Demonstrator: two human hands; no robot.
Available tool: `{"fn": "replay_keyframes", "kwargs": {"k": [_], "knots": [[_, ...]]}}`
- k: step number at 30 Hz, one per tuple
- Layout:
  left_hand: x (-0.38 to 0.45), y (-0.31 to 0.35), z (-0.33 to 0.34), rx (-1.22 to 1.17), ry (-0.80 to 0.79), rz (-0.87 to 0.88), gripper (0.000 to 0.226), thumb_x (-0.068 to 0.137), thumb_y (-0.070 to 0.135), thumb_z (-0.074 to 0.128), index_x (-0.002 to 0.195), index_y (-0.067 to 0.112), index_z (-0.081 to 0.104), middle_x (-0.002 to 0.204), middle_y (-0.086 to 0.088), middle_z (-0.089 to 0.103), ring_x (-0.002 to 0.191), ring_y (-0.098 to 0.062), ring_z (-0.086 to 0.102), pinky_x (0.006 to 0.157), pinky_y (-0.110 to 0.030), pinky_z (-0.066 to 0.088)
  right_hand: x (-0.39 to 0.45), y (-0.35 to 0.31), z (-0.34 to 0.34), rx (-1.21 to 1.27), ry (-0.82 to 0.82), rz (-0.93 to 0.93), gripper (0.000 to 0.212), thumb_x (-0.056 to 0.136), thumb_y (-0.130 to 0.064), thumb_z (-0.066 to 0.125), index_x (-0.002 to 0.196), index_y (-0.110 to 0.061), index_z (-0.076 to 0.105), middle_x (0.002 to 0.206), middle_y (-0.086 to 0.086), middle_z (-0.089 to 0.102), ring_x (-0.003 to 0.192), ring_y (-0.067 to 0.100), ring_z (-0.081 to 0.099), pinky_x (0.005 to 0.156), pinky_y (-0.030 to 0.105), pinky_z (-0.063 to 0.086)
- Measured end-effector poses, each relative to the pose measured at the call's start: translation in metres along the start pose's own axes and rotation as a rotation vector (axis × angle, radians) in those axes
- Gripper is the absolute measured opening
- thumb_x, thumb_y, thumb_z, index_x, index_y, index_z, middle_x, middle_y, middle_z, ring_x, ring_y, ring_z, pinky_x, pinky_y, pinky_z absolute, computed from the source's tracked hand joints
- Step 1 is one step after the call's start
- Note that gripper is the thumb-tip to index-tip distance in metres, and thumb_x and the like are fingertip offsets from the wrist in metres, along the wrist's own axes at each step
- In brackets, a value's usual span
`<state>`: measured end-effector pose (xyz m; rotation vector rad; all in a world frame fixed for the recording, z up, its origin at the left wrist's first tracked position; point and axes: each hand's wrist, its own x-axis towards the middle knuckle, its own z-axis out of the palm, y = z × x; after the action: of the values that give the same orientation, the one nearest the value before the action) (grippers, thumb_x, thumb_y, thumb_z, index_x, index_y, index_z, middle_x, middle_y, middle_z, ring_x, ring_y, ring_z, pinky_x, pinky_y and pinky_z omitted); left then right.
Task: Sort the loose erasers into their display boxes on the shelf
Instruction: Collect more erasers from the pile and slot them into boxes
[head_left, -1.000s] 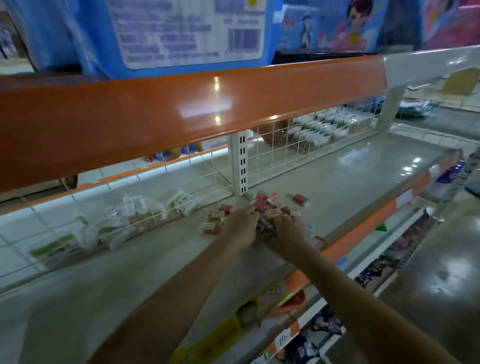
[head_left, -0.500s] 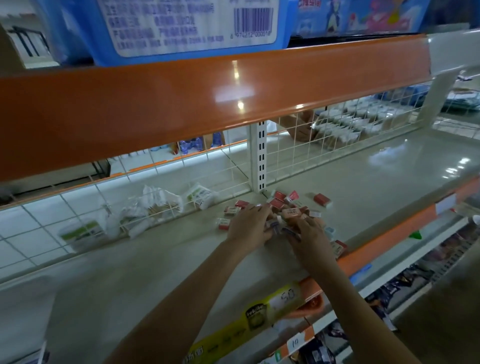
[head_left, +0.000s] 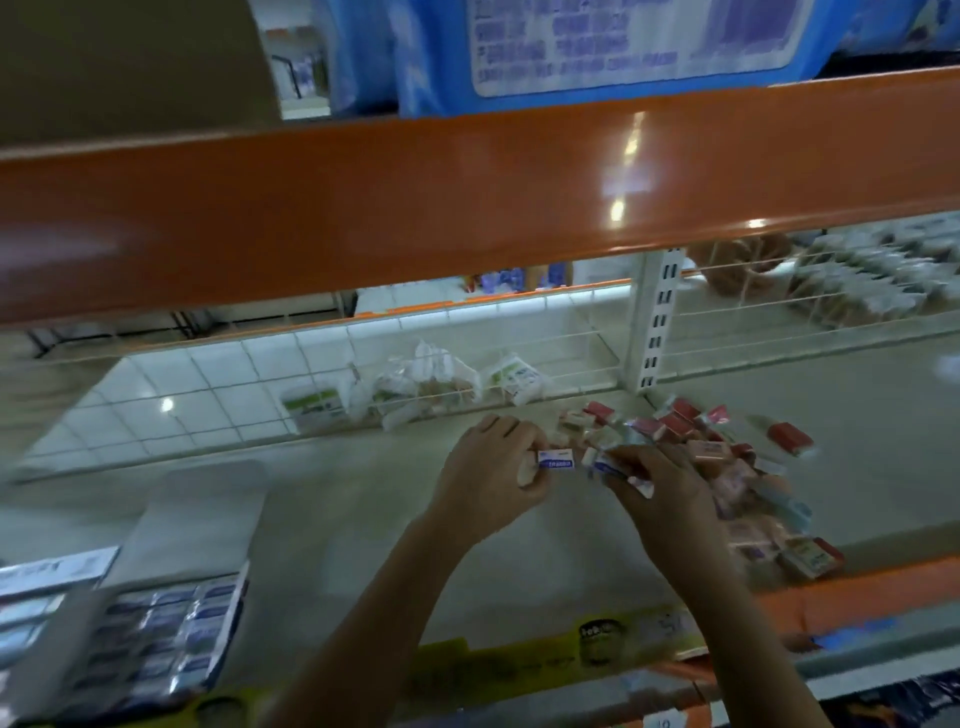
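A heap of loose erasers (head_left: 727, 467), mostly red and pink in clear wrap, lies on the grey shelf (head_left: 337, 519) right of centre. My left hand (head_left: 488, 473) pinches a white-and-blue eraser (head_left: 710, 464) lifted off the heap's left side. My right hand (head_left: 654, 493) grips several wrapped white-and-blue erasers (head_left: 618, 470) at the heap's near edge. A display box (head_left: 156, 639) with rows of blue-and-white erasers stands at the shelf's front left, its lid raised behind it.
An orange beam (head_left: 467, 197) of the upper shelf crosses just above the hands. A white wire grid (head_left: 467, 358) backs the shelf, with plastic packets (head_left: 415, 389) behind it. A white upright post (head_left: 652, 322) stands behind the heap. Price labels (head_left: 597, 639) line the front edge.
The view has swung left, bringing the display box into sight. My left hand has lifted a white-and-blue eraser out of the heap and drawn leftward; my right hand holds erasers picked from the heap.
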<state>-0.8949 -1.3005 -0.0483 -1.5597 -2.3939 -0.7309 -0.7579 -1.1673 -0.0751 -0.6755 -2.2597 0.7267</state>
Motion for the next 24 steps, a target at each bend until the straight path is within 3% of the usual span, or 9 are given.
{"fn": "replay_keyframes", "kwargs": {"k": [4, 7, 12, 17, 22, 24], "knots": [[-0.040, -0.026, -0.033, 0.011, 0.033, -0.087, 0.026, 0.072, 0.036, 0.049, 0.087, 0.022, 0.064, 0.085, 0.010, 0.061, 0.080, -0.011, 0.052, 0.073, -0.023, 0.042, 0.000, -0.039, 0.025, 0.026, -0.093, -0.122, 0.021, 0.075, -0.009, 0.075, 0.095, -0.005, 0.070, 0.090, 0.007, 0.063, 0.080, 0.017, 0.058, 0.071, 0.018, 0.037], [-0.073, -0.049, -0.059, 0.018, 0.059, -0.160, 0.019, 0.073, 0.027, 0.060, 0.090, 0.020, 0.065, 0.087, 0.009, 0.062, 0.083, -0.011, 0.052, 0.075, -0.022, 0.043, -0.004, -0.075, 0.047, 0.107, -0.180, -0.190, 0.020, 0.075, -0.008, 0.074, 0.095, -0.009, 0.071, 0.089, 0.002, 0.063, 0.080, 0.013, 0.059, 0.074, 0.025, 0.049], [-0.128, -0.089, -0.104, 0.084, 0.098, -0.276, 0.015, 0.073, 0.027, 0.065, 0.088, 0.024, 0.067, 0.086, 0.014, 0.063, 0.085, -0.002, 0.047, 0.074, -0.015, 0.038, -0.019, -0.136, 0.085, 0.191, -0.287, -0.256, 0.015, 0.079, -0.012, 0.071, 0.093, -0.015, 0.071, 0.084, -0.013, 0.051, 0.075, -0.004, 0.052, 0.070, 0.003, 0.040], [-0.181, -0.132, -0.149, 0.095, 0.046, -0.359, 0.024, 0.075, 0.041, 0.053, 0.092, 0.029, 0.066, 0.087, 0.021, 0.059, 0.084, 0.002, 0.046, 0.071, -0.011, 0.035, -0.037, -0.195, 0.121, 0.201, -0.366, -0.348, 0.016, 0.079, -0.014, 0.071, 0.095, -0.013, 0.071, 0.082, -0.014, 0.048, 0.072, -0.003, 0.050, 0.071, 0.000, 0.037], [-0.223, -0.164, -0.177, 0.128, -0.025, -0.378, 0.025, 0.081, 0.041, 0.054, 0.099, 0.028, 0.065, 0.098, 0.017, 0.061, 0.095, -0.003, 0.047, 0.074, -0.006, 0.030, -0.058, -0.239, 0.150, 0.167, -0.453, -0.409, 0.018, 0.082, -0.017, 0.069, 0.099, -0.015, 0.070, 0.079, -0.022, 0.042, 0.068, -0.002, 0.047, 0.065, 0.001, 0.035], [-0.238, -0.177, -0.184, 0.115, -0.073, -0.386, 0.022, 0.086, 0.037, 0.060, 0.106, 0.029, 0.062, 0.105, 0.019, 0.057, 0.100, 0.001, 0.042, 0.078, -0.009, 0.030, -0.068, -0.253, 0.161, 0.141, -0.491, -0.433, 0.019, 0.083, -0.018, 0.068, 0.102, -0.017, 0.069, 0.083, -0.023, 0.044, 0.076, 0.000, 0.051, 0.068, 0.002, 0.034]]}}
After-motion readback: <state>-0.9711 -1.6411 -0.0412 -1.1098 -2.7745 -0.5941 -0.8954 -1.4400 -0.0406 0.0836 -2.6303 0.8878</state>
